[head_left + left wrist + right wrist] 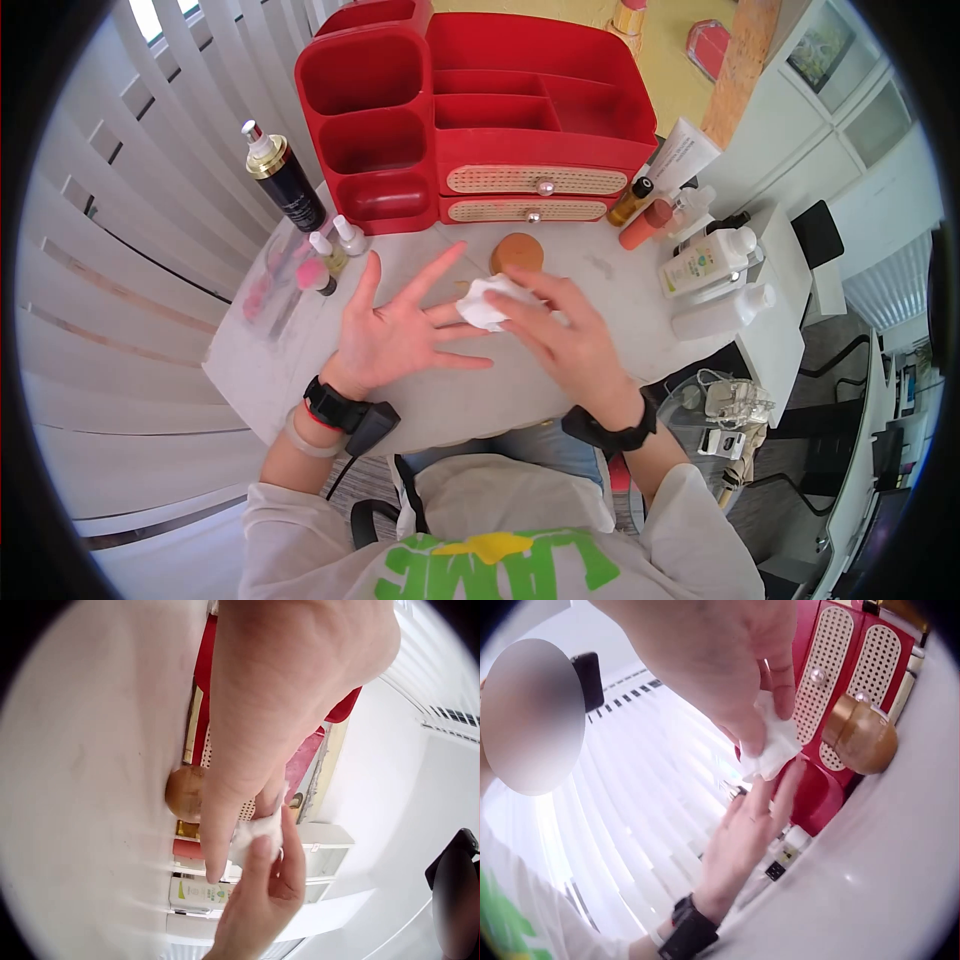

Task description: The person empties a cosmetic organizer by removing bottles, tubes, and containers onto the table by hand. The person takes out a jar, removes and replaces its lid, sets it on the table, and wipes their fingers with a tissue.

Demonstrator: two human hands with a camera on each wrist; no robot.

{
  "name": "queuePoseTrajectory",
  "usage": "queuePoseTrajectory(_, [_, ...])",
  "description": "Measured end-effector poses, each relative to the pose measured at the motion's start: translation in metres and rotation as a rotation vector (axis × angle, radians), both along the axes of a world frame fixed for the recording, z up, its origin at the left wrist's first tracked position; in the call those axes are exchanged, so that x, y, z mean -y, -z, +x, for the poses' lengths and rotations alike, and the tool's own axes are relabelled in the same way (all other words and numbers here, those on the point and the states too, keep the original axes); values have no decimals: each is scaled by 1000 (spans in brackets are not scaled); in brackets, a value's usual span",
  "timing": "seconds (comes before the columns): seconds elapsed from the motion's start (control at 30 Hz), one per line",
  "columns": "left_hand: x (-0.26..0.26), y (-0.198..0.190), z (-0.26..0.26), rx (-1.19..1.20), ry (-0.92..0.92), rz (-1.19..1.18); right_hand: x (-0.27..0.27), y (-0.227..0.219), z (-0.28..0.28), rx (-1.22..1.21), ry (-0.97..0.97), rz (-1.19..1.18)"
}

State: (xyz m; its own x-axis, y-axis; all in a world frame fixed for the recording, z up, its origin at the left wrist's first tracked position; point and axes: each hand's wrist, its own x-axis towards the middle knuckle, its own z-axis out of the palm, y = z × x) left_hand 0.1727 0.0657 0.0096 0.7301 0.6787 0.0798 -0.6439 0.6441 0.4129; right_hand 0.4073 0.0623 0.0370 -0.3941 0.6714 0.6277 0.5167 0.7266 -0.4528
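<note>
A white tissue or pad [487, 303] is pinched between the thumb and fingers of my right hand [572, 345], wrapped over the tip of one finger of my left hand [385, 335]. The left hand is held palm up above the table with its fingers spread. In the left wrist view the white pad [259, 832] covers a left fingertip, pinched by the right hand [259, 900]. The right wrist view shows the pad [774, 746] between both hands. An orange-brown round jar [517, 254] stands just beyond the hands.
A red organizer [545, 148] with drawers stands at the back of the white table [420, 425]. On the left are a dark pump bottle [287, 185], small nail-polish-like bottles [349, 236] and a clear case. White bottles [708, 262], a tube and small bottles line the right side.
</note>
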Motion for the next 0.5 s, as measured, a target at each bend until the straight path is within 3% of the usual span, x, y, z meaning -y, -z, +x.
queuePoseTrajectory(0.1, [2,2,1,9,-2,27,-7,13,-5,58,-54,29])
queuePoseTrajectory(0.23, [2,2,1,4,-5,67,-13,16,15,149,56,131])
queuePoseTrajectory(0.3, [2,2,0,-184,-54,296,-14,15,29,163,121,147])
queuePoseTrajectory(0.33, [1,-1,0,-182,-57,297,-13,15,35,120,160,123])
queuePoseTrajectory(0.4, [0,-16,2,-902,-357,1304,-12,14,41,77,190,94])
queuePoseTrajectory(0.43, [2,-23,3,-906,-359,1300,-11,11,43,39,221,83])
queuePoseTrajectory(0.5, [7,-37,7,-1246,-524,1828,-9,3,41,2,249,72])
